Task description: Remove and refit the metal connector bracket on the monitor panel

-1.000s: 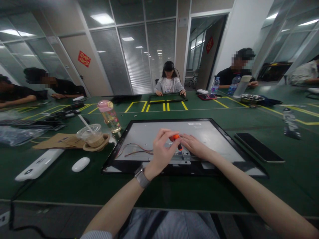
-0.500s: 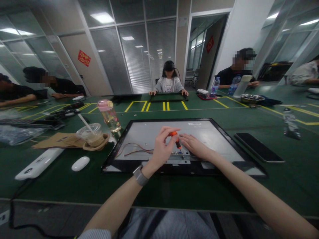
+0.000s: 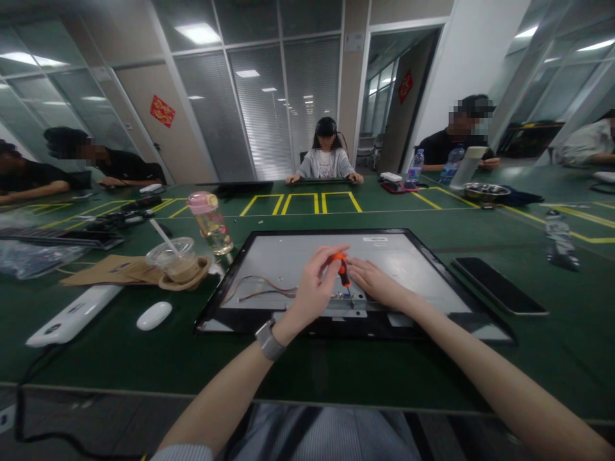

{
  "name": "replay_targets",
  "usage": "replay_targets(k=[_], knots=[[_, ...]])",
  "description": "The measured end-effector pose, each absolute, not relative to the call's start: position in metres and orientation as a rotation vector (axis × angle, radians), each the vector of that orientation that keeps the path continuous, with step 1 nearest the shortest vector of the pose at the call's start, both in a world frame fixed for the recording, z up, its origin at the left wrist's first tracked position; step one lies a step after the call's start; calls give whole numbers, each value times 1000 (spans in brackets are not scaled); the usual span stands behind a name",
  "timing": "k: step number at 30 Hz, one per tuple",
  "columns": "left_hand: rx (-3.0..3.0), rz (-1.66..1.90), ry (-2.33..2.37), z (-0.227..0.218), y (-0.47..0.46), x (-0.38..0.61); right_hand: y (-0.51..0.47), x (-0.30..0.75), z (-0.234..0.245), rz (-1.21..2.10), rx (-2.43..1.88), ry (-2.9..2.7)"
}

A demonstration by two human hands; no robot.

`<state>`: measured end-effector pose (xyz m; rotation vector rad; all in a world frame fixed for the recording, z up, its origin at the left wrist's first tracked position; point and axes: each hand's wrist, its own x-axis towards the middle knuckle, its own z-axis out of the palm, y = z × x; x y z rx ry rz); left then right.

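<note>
A monitor panel lies back side up on the green table, its grey metal back framed in black. My left hand pinches the orange handle of a small screwdriver, which stands nearly upright with its tip on a small metal bracket near the panel's front edge. My right hand rests on the panel just right of the tool, fingers closed around its lower shaft. Thin red and white wires run across the panel to the left of my hands.
A plastic cup with a straw on brown paper, a pink-lidded bottle, a white mouse and a white bar lie to the left. A black phone lies to the right. Several people sit around the table.
My left hand has turned the screwdriver handle and its fingers have spread a little. The person opposite has lifted away the dark frame that lay in front of them.
</note>
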<state>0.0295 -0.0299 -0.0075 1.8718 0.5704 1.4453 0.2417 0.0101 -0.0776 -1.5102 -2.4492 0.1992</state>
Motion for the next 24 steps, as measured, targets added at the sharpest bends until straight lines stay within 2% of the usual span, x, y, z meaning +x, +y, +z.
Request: replay_targets(k=[4, 10, 19, 24], knots=[[1875, 1371, 543, -7, -29, 28, 8, 241, -74, 200, -1478, -2468], [1925, 1497, 579, -7, -23, 28, 9, 242, -78, 163, -1469, -2446], [1818, 1276, 468, -1, -24, 22, 9, 243, -77, 153, -1462, -2447], [1819, 1429, 533, -9, -21, 27, 9, 243, -79, 164, -1478, -2461]])
